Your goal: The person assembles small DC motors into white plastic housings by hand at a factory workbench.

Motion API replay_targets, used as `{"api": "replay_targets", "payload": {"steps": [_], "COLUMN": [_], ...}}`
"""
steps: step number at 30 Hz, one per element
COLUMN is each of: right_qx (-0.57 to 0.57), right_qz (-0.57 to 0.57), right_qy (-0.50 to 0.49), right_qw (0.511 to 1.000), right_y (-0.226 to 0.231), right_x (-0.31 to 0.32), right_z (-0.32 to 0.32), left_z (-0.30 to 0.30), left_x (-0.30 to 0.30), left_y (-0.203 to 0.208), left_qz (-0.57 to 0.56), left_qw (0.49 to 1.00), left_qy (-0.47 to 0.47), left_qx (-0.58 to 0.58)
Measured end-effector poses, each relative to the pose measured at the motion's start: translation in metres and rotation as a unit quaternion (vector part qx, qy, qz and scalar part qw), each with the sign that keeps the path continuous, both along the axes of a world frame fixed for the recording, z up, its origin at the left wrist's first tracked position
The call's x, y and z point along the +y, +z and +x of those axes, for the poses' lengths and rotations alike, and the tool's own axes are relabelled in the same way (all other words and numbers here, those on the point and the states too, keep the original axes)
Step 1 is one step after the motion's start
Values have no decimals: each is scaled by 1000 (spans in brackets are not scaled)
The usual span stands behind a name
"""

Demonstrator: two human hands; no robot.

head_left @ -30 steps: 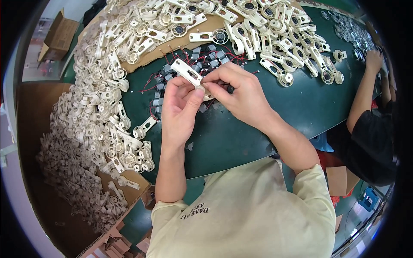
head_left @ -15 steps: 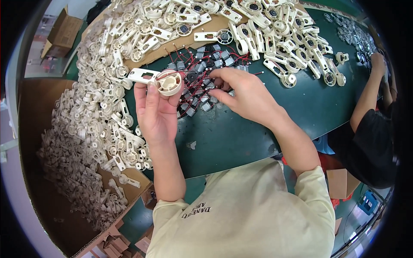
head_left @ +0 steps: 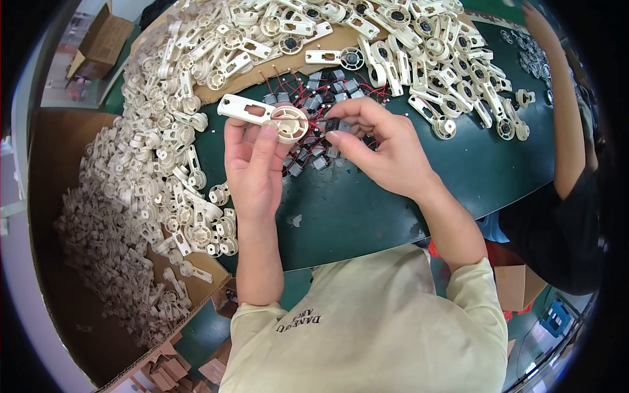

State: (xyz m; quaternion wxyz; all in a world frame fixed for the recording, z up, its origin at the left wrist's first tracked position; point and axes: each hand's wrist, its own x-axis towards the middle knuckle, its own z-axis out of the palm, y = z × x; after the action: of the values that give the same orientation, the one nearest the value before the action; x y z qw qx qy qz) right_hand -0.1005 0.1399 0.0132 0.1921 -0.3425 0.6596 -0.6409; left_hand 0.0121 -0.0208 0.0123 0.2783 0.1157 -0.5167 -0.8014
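My left hand [head_left: 254,171] grips a cream plastic housing [head_left: 234,107], which has a flat slotted handle and a round spoked cup at its right end. The thumb lies over the part where handle and cup meet. Just right of the cup, my right hand [head_left: 392,147] pinches a small grey and black motor [head_left: 335,124] between thumb and fingers. The motor and the cup are very close; whether they touch I cannot tell. Behind and beneath both hands lies a heap of small grey motors [head_left: 319,163] with red and black wires.
Many similar cream housings [head_left: 196,160] are piled left and across the back, partly on cardboard. A large carton [head_left: 49,216] at left holds more. At right, a co-worker's arm [head_left: 569,124] reaches toward clear plastic parts [head_left: 536,62]. The tabletop [head_left: 354,213] is dark green.
My left hand has moved right with the housing, closer to my right hand. A motor now shows in my right fingers, raised from the heap. The co-worker's arm has reached farther away.
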Motion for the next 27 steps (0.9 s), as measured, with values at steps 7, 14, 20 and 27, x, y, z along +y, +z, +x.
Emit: {"api": "replay_targets", "payload": {"steps": [7,14,20,27], "right_qx": [51,97,15,-31], "right_qz": [-5,42,-53,-72], "right_qy": [13,22,21,27], "right_qw": [999,994,998,997], "right_y": [-2,1,-10,-10], "right_x": [2,5,1,-2], "right_z": [-3,-4,-1,1], "left_z": [-2,-4,-3,-3], "left_x": [12,16,20,20], "left_y": [1,-6,-3,-3], "left_qz": [-89,-142,-102,-110], "left_qw": [993,986,988,989], "left_qy": [-57,-64,-99,-64], "left_qx": [-46,-55,-59,-75]}}
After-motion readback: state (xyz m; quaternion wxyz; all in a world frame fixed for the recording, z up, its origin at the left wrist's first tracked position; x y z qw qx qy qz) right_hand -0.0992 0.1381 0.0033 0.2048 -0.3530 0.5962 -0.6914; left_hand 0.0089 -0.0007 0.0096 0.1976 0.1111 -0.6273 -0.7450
